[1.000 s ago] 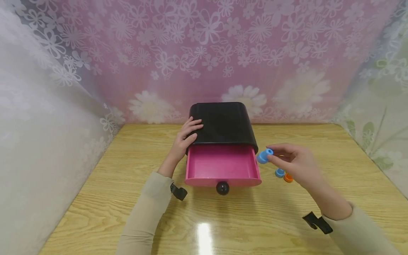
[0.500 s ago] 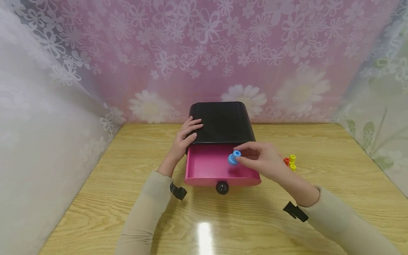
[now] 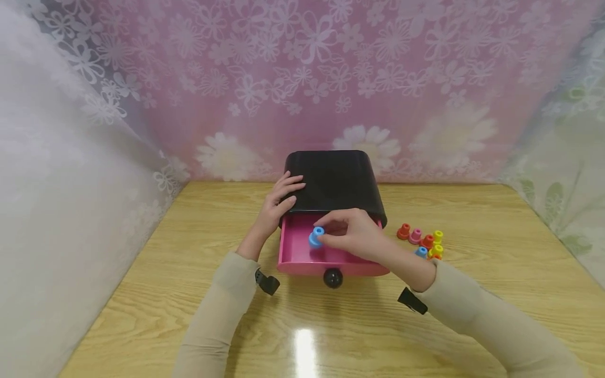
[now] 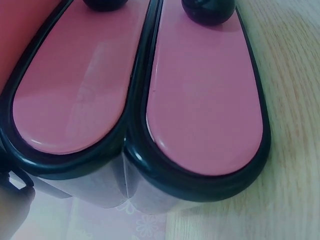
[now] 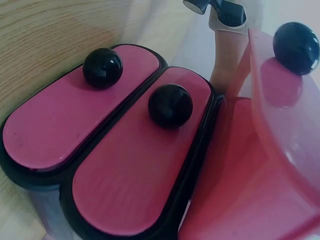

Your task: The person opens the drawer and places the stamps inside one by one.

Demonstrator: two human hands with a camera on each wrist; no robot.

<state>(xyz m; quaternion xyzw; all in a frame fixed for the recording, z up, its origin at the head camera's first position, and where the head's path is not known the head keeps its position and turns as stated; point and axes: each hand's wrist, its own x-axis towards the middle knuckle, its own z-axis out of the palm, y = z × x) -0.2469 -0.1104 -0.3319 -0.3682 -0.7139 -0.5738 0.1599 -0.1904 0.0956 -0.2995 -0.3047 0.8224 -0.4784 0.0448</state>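
Note:
My right hand (image 3: 356, 236) pinches a small blue stepped peg (image 3: 315, 239) between thumb and fingers, over the left part of a pulled-out pink drawer (image 3: 302, 268). The peg looks upright; whether it touches the drawer floor I cannot tell. A black drawer cabinet (image 3: 335, 181) holds this drawer. My left hand (image 3: 278, 205) rests on the cabinet's top left edge, fingers spread over the corner. A bit of that hand (image 4: 12, 207) shows in the left wrist view. The right wrist view shows the open drawer's pink front (image 5: 280, 95) but neither the right hand nor the peg.
Several red, pink, yellow, blue and orange pegs stand right of the cabinet, among them a red peg (image 3: 403, 231) and a yellow peg (image 3: 438, 237). Two closed lower drawers, a middle drawer (image 5: 135, 170) and a bottom drawer (image 5: 55, 125), have black knobs. A flowered curtain (image 3: 293, 79) hangs behind.
My right hand has carried the blue peg leftward, from right of the cabinet to over the open drawer. More pegs on the table have come into sight. The left hand stays in place.

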